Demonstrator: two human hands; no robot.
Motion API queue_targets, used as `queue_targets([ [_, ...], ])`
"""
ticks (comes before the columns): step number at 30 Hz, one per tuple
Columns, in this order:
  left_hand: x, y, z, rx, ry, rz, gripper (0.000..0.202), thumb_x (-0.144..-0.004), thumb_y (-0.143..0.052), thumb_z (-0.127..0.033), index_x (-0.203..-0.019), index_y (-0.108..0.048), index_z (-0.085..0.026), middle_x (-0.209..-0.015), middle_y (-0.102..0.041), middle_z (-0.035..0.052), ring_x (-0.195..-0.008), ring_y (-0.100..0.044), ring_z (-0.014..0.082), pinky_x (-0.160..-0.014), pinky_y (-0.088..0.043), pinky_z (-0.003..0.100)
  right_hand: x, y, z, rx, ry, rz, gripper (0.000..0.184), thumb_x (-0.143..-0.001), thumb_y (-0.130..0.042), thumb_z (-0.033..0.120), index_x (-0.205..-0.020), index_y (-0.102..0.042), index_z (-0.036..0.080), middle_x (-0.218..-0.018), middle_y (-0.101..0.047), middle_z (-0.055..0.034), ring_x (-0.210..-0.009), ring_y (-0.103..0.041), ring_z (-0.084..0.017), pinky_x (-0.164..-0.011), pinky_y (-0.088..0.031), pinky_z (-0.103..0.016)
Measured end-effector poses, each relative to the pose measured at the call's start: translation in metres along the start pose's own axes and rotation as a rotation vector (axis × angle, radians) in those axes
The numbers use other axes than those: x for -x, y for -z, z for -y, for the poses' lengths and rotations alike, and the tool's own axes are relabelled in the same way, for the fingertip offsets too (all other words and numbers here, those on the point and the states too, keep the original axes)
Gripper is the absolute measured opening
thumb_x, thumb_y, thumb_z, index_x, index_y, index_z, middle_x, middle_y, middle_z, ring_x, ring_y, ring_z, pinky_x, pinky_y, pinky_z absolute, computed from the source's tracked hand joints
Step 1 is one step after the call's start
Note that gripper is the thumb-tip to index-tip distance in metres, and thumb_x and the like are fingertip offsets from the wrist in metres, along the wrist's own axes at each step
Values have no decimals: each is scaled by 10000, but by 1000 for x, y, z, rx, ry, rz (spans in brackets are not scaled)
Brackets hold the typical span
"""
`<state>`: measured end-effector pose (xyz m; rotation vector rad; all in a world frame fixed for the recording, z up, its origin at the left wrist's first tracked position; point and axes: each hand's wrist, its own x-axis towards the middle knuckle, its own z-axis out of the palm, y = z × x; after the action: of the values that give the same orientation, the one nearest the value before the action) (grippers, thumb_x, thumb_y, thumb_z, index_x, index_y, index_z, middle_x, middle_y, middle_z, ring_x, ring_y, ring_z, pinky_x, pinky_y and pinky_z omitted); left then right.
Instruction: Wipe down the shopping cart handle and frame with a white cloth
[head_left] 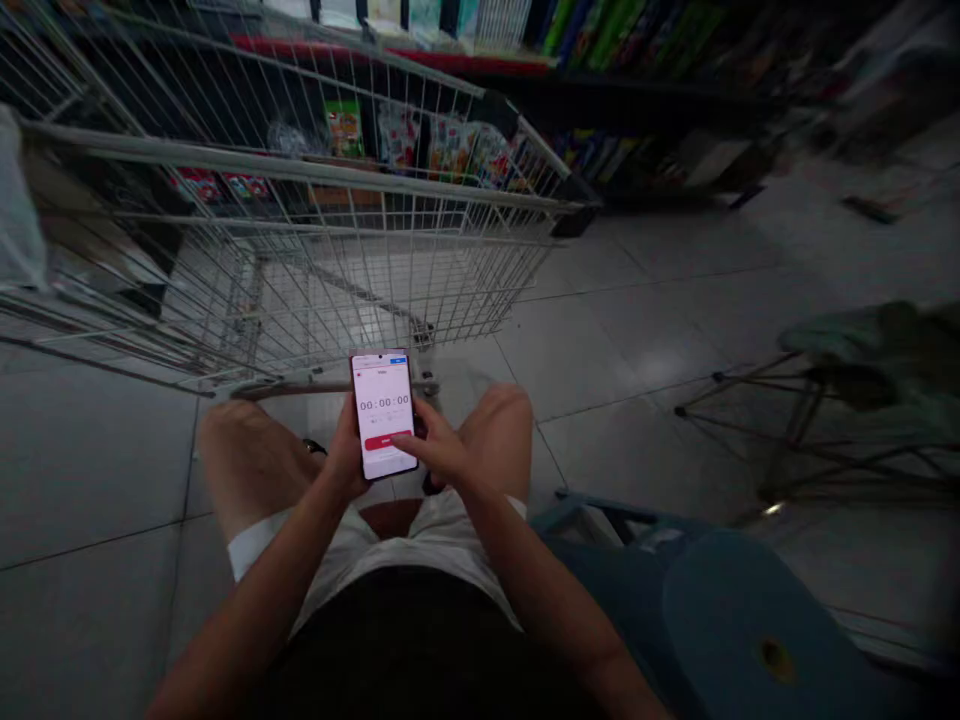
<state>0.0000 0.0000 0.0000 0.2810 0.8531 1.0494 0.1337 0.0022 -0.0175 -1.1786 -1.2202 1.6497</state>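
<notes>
A smartphone (385,415) is held upright above my lap, its lit screen facing me. The screen reads 00:00:00, with a red button below the digits. My left hand (346,452) is closed around the phone's left side and lower edge. Against the right side rests my right hand (441,440), its thumb over the red button and its other fingers curled behind the phone. The backs of both grips are hidden by the phone. My bare knees stand on either side of it.
A wire shopping cart (337,190) stands close in front of my knees. Behind it are shelves with packaged goods (450,145). A folding chair (810,400) is at the right, and a blue-grey round object (739,610) with a hole lies near my right side. Tiled floor (637,330) lies between.
</notes>
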Motion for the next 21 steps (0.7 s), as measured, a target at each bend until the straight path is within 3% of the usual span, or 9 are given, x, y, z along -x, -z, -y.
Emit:
queue_targets([
  [21,0,0,0,27,35,-20,575,-926,-331,-541,-1228,-605,-136,-1052,-728,115,-987,-678,294,-889,-537,450,1,0,-6,13,59,8,559,-643,-700,275,-1169,-527,203,-1122,-651,-71,-1027,-617,-237,-888,-513,-393],
])
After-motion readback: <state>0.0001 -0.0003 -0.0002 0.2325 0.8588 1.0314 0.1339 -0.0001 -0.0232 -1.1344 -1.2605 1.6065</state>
